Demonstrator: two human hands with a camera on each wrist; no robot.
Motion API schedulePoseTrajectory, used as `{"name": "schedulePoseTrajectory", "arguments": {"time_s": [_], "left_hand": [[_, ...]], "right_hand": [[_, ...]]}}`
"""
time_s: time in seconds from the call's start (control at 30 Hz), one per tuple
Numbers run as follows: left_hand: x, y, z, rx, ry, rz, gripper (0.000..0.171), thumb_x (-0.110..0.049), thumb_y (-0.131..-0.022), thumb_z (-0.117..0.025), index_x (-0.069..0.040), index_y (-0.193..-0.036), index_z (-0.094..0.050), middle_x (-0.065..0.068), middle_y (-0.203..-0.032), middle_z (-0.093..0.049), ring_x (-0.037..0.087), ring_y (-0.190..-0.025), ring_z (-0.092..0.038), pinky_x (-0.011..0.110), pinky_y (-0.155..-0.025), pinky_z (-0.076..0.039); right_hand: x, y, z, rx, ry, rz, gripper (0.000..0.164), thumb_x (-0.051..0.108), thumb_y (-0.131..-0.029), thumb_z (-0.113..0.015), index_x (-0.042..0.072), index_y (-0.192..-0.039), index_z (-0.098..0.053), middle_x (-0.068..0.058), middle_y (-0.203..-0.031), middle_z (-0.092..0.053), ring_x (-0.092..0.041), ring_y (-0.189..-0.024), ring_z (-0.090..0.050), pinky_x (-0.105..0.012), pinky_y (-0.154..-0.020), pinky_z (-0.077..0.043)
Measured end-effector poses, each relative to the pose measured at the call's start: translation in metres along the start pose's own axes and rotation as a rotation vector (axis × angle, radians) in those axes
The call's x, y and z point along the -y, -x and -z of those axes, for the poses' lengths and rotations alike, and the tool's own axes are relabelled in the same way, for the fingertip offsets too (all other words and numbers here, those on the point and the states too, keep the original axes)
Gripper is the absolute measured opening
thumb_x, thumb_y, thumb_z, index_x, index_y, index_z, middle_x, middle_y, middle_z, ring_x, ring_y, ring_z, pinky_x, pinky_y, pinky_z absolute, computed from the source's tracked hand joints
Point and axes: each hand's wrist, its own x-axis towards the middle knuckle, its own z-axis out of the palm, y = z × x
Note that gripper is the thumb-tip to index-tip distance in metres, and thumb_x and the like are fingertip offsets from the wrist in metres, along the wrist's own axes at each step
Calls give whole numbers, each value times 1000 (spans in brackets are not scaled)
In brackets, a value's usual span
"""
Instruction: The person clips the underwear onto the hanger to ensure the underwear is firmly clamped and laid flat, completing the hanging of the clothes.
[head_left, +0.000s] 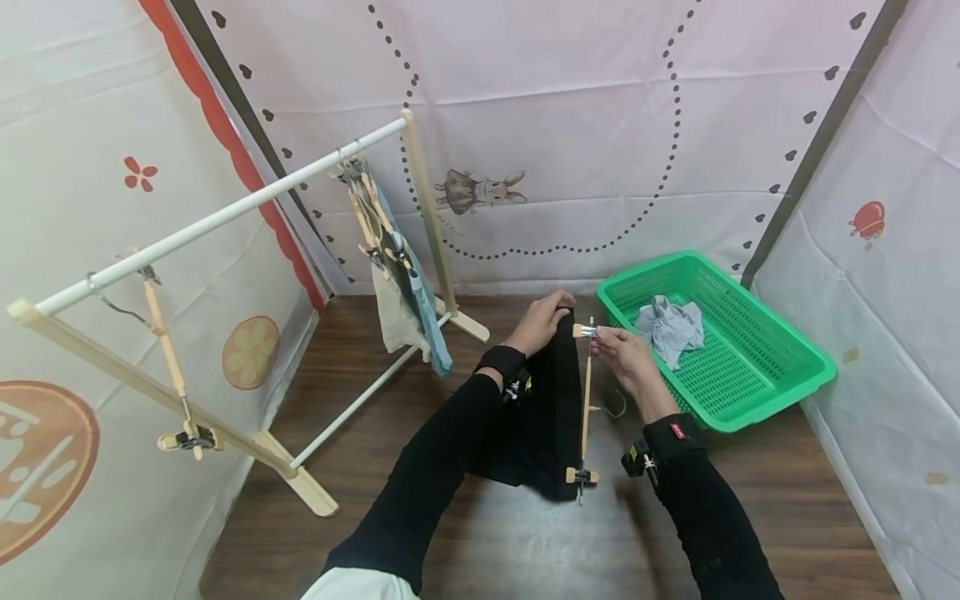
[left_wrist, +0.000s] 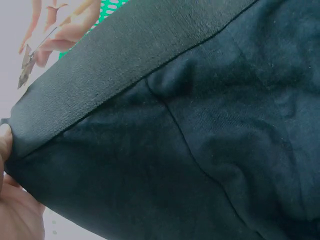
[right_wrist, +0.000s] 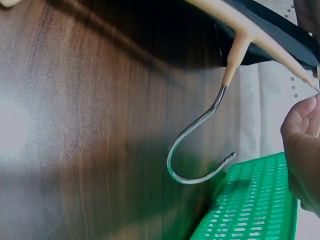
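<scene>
My left hand (head_left: 537, 323) pinches the far end of the wide elastic waistband (left_wrist: 115, 55) of a black garment (head_left: 525, 442). The waistband stretches across the left wrist view, with a curved seam below it. My right hand (head_left: 628, 357) holds a wooden clip hanger (head_left: 587, 392) by its far clip (head_left: 584, 331), beside that end of the waistband. The hanger's near clip (head_left: 581, 476) sits at the garment's near corner. In the right wrist view, the metal hook (right_wrist: 186, 137) points away from the garment, toward the basket.
A green basket (head_left: 795, 367) at the right holds a crumpled grey cloth (head_left: 671, 327). On the left stands a wooden rack with a white rail (head_left: 225, 212). Several clothes (head_left: 408, 300) hang at its far end, a bare clip hanger (head_left: 168, 350) at its near end. Printed fabric walls surround the floor.
</scene>
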Motion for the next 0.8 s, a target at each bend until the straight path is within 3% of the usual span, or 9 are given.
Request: {"name": "schedulePoseTrajectory", "arguments": {"time_s": [0.17, 0.33, 0.4, 0.67, 0.8], "left_hand": [[0, -1, 4, 60, 73, 74, 29, -7, -110, -40, -4, -135, -54, 11, -138, -58, 21, -131, -54, 33, -109, -44], [-1, 1, 6, 180, 195, 153, 36, -4, -107, -34, -5, -139, -49, 13, -143, -47, 23, -132, -46, 37, -111, -39], [0, 2, 7, 200, 200, 139, 35, -5, -105, -37, -5, -138, -50, 14, -141, -47, 24, -129, -46, 36, -110, -38], [-3, 3, 20, 190, 250, 93, 22, -13, -107, -53, -1, -124, -61, 8, -128, -61, 21, -118, -57, 34, -98, -47], [0, 2, 25, 167, 241, 82, 18, -16, -105, -58, -8, -118, -67, 4, -124, -65, 17, -118, -59, 32, -99, -48]], "right_hand": [[4, 4, -1, -92, 72, 97, 6, 12, -98, -69, 6, -100, -69, 2, -82, -71, -8, -76, -68, -21, -76, -58], [8, 7, -7, -46, 133, 144, 31, 13, -98, -69, -8, -119, -62, 0, -88, -70, -8, -79, -69, -21, -79, -58], [8, 7, -10, -31, 137, 149, 33, 13, -98, -69, -10, -121, -60, -1, -88, -69, -8, -79, -69, -22, -79, -58], [7, 7, -12, -33, 116, 145, 9, 9, -97, -69, 3, -103, -65, -1, -86, -69, -10, -77, -70, -23, -78, -59], [7, 6, -12, -51, 123, 150, 21, 9, -98, -68, -5, -113, -63, 1, -85, -70, -9, -77, -70, -22, -77, -59]]}}
